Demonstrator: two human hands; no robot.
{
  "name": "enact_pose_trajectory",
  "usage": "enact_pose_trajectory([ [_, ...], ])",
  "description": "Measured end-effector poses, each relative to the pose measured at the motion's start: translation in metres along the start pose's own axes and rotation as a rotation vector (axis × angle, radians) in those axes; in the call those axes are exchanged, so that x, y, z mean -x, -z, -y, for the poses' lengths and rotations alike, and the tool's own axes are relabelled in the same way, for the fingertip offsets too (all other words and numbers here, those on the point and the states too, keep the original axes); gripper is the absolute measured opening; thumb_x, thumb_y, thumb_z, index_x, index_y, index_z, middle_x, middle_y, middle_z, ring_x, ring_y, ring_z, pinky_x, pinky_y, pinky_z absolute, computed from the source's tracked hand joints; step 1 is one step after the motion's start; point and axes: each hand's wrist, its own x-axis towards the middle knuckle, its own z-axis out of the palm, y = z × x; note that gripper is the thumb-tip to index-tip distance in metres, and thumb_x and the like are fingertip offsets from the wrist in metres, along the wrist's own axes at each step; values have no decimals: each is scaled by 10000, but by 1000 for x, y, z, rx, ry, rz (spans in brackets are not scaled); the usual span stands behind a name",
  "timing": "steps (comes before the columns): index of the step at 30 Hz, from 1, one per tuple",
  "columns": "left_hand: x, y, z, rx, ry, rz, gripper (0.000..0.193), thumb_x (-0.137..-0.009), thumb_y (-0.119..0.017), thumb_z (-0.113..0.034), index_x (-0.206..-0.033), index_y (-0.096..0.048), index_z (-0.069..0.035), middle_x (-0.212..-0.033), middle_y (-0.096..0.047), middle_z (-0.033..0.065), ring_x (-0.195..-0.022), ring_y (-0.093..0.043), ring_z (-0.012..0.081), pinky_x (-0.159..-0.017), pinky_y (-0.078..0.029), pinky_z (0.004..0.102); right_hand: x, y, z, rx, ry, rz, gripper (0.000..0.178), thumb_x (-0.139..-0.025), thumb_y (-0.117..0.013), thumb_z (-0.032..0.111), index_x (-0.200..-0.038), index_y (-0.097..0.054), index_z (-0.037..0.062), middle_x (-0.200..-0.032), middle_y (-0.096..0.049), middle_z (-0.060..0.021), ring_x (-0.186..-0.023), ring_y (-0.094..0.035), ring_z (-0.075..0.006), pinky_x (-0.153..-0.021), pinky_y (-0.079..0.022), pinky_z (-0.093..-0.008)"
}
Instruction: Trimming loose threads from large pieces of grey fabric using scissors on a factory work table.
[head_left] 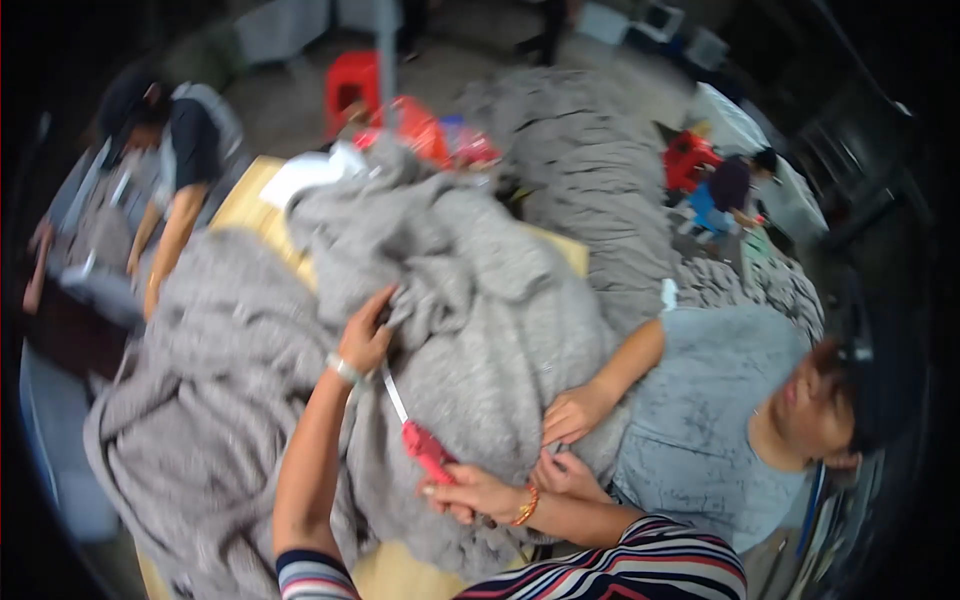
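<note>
A large heap of grey fluffy fabric [470,370] lies bunched over the table before me. My left hand [366,335] is closed on a fold of it near the middle; a bracelet circles that wrist. My right hand [470,492] is wrapped around a red-handled tool [428,450] with a long, thin, pale shaft. The shaft points up and left, its tip close to the fabric under my left wrist. Blur hides the tool's exact kind. At my right, a co-worker's two hands [570,415] hold the edge of the same fabric.
The wooden table [262,195] shows at its far left corner. Red plastic bags [415,130] and a red stool [352,88] are beyond it. A long gathered roll of grey fabric [590,170] stretches away at far right. Another person [190,150] works at left.
</note>
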Motion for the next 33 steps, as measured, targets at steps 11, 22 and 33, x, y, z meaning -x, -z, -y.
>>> enact_pose_trajectory([
  [11, 48, 91, 43, -1165, 88, -275, 910, -719, -770, -408, -1428, -343, -29, -1381, -501, 162, -1219, -512, 358, -994, -390, 550, 8, 15, -12, 63, 40, 43, 204, -995, -563, 159, -1153, -566, 28, -803, -566, -15, -514, -443, -22, -461, -352, -175],
  [22, 114, 95, 92, -1252, 484, 233, 794, -575, -835, -322, -1268, -503, -122, -1152, -609, 179, -1097, -582, 361, -873, -488, 493, 6, 7, -23, 198, 146, -31, 207, -985, -582, 175, -1125, -590, 23, -756, -576, -5, -498, -447, -22, -447, -355, -184],
  [33, 183, 251, -79, -1476, 183, -196, 578, -800, -475, 7, -1373, -462, -67, -1070, -652, 210, -930, -623, 403, -803, -493, 492, 30, -9, -57, 315, 162, -25, 220, -980, -585, 231, -1110, -610, 55, -741, -574, 27, -479, -453, -20, -417, -361, -189],
])
